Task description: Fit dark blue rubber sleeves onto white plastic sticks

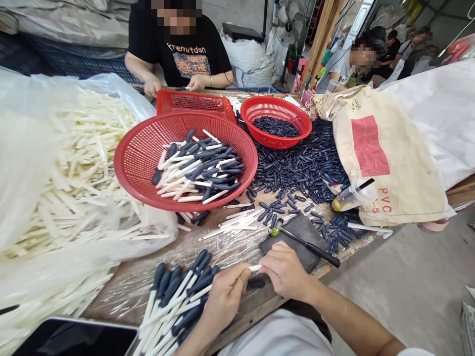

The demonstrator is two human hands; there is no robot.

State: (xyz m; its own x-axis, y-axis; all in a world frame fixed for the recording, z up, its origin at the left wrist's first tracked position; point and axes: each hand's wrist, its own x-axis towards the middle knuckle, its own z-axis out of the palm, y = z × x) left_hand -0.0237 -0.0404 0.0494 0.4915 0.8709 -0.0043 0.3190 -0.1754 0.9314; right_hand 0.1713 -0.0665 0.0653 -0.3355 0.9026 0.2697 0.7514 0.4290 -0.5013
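Near the table's front edge, my left hand and my right hand pinch a short white piece between them. Most of that piece is hidden by the fingers. A pile of white sticks with dark blue handles lies beside my left hand. Just beyond my right hand, a hammer rests on a dark pad. Loose white sticks and dark blue handle pieces are scattered behind the hammer.
A large red basket holds handled sticks; a smaller one holds dark pieces. White sticks in plastic fill the left side. A sack and plastic cup stand right. A tablet lies front left. People sit across and behind.
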